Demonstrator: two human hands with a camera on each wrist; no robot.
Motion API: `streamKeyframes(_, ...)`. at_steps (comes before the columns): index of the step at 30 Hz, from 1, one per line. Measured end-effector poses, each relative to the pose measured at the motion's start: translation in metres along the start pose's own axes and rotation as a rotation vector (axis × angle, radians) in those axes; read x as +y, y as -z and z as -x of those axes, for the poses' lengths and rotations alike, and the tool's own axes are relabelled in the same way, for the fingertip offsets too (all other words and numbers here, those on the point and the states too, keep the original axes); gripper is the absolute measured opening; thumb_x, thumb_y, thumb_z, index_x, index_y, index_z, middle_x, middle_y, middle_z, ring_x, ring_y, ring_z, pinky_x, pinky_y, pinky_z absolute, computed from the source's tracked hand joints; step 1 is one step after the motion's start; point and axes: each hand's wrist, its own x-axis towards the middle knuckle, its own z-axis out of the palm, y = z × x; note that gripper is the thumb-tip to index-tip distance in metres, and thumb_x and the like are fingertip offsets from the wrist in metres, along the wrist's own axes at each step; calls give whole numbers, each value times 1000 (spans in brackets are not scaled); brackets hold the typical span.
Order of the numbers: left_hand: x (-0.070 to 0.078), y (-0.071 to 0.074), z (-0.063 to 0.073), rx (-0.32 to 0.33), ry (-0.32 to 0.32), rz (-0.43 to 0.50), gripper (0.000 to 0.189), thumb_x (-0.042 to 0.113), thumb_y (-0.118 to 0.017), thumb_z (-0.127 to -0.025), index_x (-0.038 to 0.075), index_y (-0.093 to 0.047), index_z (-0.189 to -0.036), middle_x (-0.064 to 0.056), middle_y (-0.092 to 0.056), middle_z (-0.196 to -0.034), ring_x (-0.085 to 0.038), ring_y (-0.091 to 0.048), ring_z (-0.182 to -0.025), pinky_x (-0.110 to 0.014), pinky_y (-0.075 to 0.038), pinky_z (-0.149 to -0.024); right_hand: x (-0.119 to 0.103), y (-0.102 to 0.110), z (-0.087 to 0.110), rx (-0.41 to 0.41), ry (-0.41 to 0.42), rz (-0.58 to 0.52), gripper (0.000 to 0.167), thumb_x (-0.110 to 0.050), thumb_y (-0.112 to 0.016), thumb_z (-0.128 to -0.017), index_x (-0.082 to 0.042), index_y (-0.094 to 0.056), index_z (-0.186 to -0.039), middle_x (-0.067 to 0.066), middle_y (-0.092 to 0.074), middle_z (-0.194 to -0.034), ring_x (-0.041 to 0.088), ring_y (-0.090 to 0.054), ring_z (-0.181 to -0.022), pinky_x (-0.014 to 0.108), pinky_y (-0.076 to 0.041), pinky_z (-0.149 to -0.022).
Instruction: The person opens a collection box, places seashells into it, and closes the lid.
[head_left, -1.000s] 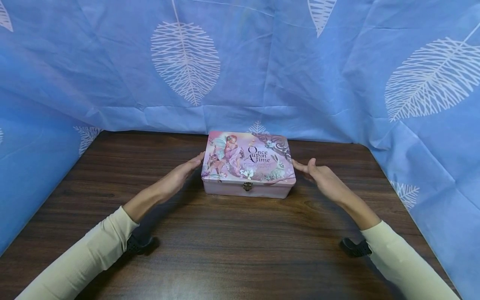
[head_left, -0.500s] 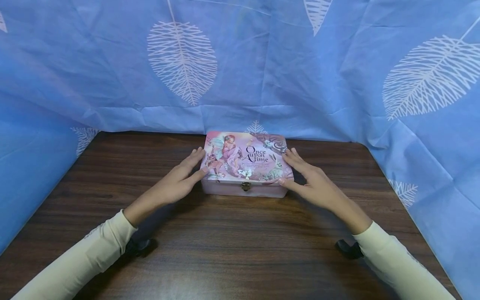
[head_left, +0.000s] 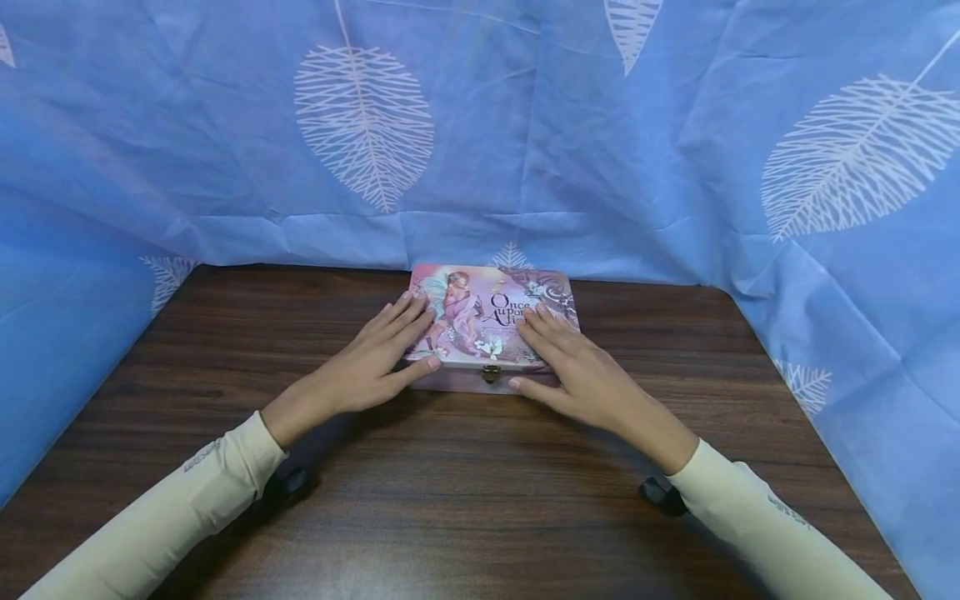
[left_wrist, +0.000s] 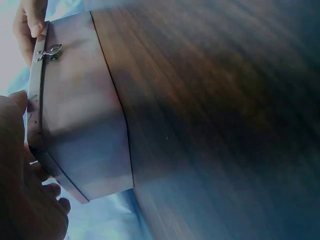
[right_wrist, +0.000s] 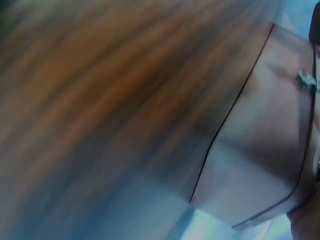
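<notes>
A pink tin box [head_left: 472,308] with a fairy, a rabbit and "Once upon a Time" lettering lies at the back of the table, its hinged lid down. On the middle of its front sits a small metal clasp [head_left: 491,373], also visible in the left wrist view. My left hand [head_left: 367,358] lies with straight fingers over the lid's left part, thumb at the front left edge. Over the right part of the lid spreads my right hand [head_left: 592,375], fingers straight, its thumb by the front face near the clasp. The right hand hides some of the lettering and the rabbit.
The dark wood-grain table [head_left: 450,500] carries the box. Behind it and along both sides hangs a blue cloth [head_left: 480,150] with white leaf prints. Dark wrist devices show under both sleeves, the right one [head_left: 663,496] close above the table.
Both hands have moved from the box's sides up onto its lid and inward toward the middle. The box stays in about the same place, its lid down.
</notes>
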Motion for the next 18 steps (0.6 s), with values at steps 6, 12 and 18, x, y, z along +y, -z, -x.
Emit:
streamKeyframes(6, -1, 3, -3, -34, -14, -19, 83, 54, -56, -117, 13, -22, -181, -8, -11, -191, -34, -5, -179, -62, -16, -142, -12, -6, -6, 17, 28, 94, 91, -59, -67, -109, -7, -35, -176, 16, -33, -183, 37, -28, -174, 56, -27, -140)
streamKeyframes(12, 2, 7, -6, -58, -31, -35, 83, 52, -58, -117, 11, -22, -180, -11, -12, -190, -35, -6, -179, -60, -17, -143, -18, -8, -8, 39, 22, 145, 91, -57, -71, -108, -5, -38, -175, 17, -37, -180, 38, -32, -172, 55, -29, -140)
streamKeyframes(18, 3, 7, -6, -56, -36, -39, 84, 51, -59, -117, 8, -23, -179, -14, -12, -190, -37, -7, -179, -60, -17, -142, -23, -11, -11, 78, 28, 152, 87, -54, -71, -109, -1, -42, -172, 20, -41, -178, 41, -37, -169, 57, -31, -138)
